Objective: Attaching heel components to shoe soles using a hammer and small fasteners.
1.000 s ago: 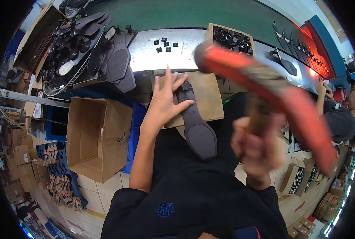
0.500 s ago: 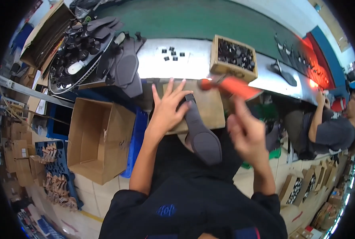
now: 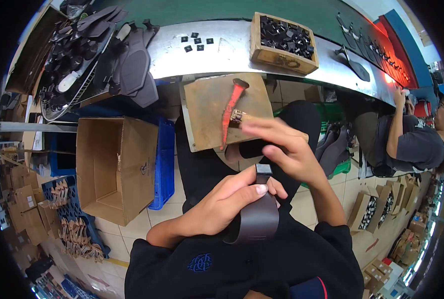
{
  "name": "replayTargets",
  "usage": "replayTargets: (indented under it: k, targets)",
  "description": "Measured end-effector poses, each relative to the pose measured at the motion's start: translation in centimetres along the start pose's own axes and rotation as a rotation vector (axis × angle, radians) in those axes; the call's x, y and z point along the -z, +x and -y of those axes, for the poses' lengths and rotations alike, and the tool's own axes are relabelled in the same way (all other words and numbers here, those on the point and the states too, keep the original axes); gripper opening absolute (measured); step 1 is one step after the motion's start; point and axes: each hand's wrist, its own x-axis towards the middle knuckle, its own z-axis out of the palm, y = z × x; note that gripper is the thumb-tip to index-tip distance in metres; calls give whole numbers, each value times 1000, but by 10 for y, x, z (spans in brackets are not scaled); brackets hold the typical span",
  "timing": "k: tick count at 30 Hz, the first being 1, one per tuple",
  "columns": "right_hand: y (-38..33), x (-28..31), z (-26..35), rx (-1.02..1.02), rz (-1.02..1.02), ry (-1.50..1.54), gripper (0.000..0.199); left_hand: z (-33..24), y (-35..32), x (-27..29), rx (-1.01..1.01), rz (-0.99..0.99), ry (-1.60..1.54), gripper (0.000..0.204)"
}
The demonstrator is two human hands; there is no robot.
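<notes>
My left hand (image 3: 232, 202) is closed around a dark grey-brown shoe sole (image 3: 259, 222) with a heel, close to my body. The heel's black tip end (image 3: 263, 170) points up past my thumb. Above and to its right is my right hand (image 3: 287, 144), fingers stretched out and holding nothing. Just beyond those fingers a hammer (image 3: 229, 112) with a red head lies on a worn tan board (image 3: 202, 112). The hammer's short handle is partly hidden behind my fingers.
On the metal bench edge (image 3: 227, 35) are several small black heel tips (image 3: 200, 48) and a wooden box (image 3: 287, 59) full of black pieces. Soles (image 3: 134, 67) pile up at left, above a cardboard box (image 3: 98, 169). A co-worker (image 3: 416, 139) sits at right.
My right hand has let go of the hammer, now on the board. My left hand has brought the sole off the board toward my body, heel end up.
</notes>
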Motion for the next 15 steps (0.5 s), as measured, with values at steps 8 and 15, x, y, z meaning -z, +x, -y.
replayTargets:
  k: [8, 15]
  targets:
    - [-38, -42, -2, -359, -22, 1138, 58, -2, 8, -4, 185, 32, -145, 29]
    - [-22, -14, 17, -452, -98, 984, 46, -11, 16, 5, 77, -90, -39, 24]
